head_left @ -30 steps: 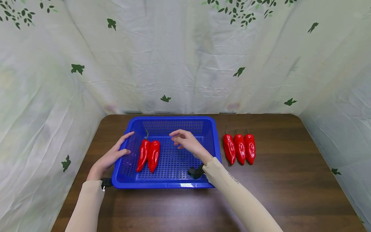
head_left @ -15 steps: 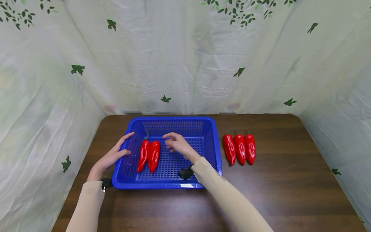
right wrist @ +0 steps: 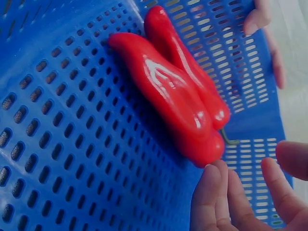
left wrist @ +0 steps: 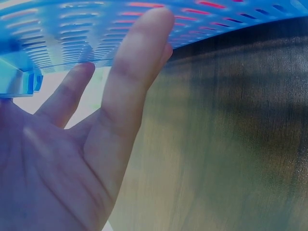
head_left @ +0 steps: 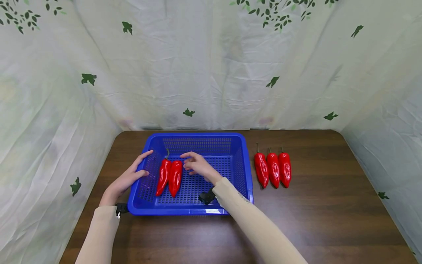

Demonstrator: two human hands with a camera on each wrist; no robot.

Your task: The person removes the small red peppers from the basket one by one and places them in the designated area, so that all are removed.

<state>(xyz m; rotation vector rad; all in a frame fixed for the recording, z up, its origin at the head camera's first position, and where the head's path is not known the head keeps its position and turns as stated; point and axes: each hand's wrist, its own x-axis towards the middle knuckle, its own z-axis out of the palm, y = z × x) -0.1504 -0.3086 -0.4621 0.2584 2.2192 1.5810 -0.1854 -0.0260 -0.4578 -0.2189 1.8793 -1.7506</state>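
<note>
Two glossy red peppers point(head_left: 175, 178) lie side by side in the left part of a blue perforated basket point(head_left: 197, 211); a green stem point(right wrist: 230, 141) shows at their far end. My left hand point(head_left: 126, 179) holds the basket's left rim, thumb over the edge, while other fingers point(left wrist: 122, 82) lie along the outer wall in the left wrist view. Inside the basket, my right hand point(head_left: 202, 168) hovers just right of the peppers with loosely bent fingers and nothing in it. In the right wrist view its fingertips point(right wrist: 212, 172) are right at the nearer pepper's point(right wrist: 168, 91) stem end.
Three more red peppers point(head_left: 273, 170) lie in a row on the brown wooden table point(head_left: 316, 220), right of the basket. A pale cloth point(head_left: 211, 73) with green leaf prints hangs behind and at both sides.
My right hand has moved left inside the basket, closer to the two peppers. My left hand, the basket and the peppers have stayed in place.
</note>
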